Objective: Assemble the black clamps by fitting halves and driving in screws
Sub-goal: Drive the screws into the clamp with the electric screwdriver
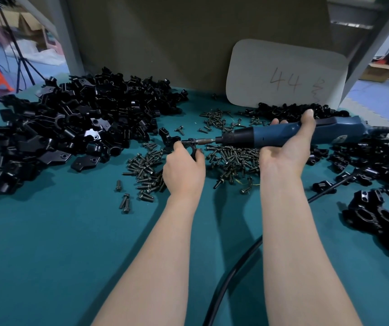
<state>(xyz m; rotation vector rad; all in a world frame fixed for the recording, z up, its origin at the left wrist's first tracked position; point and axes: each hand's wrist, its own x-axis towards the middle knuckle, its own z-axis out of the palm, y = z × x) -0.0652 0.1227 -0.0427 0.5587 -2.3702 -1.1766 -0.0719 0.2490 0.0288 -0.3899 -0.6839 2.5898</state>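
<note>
Driving screw into clamp: step in hand, judged from bit seated at clamp. Green table (pixel 59 243) carries big heap of loose halves (pixel 71 128) far left, finished clamps (pixel 377 217) near right, screws (pixel 231 158) scattered centre. Right hand (pixel 287 147) wrapped fully round blue electric screwdriver (pixel 271 137), held level, tip pointing left. Left hand (pixel 184 170) pinches black clamp (pixel 192 147) at centre, over screws, bit touching its top edge. Next move calls for bit square to screw and clamp braced against twist until screw seats. Writing: pale card (pixel 285 76) far right, handwritten "44"; scribble beside it unreadable.
</note>
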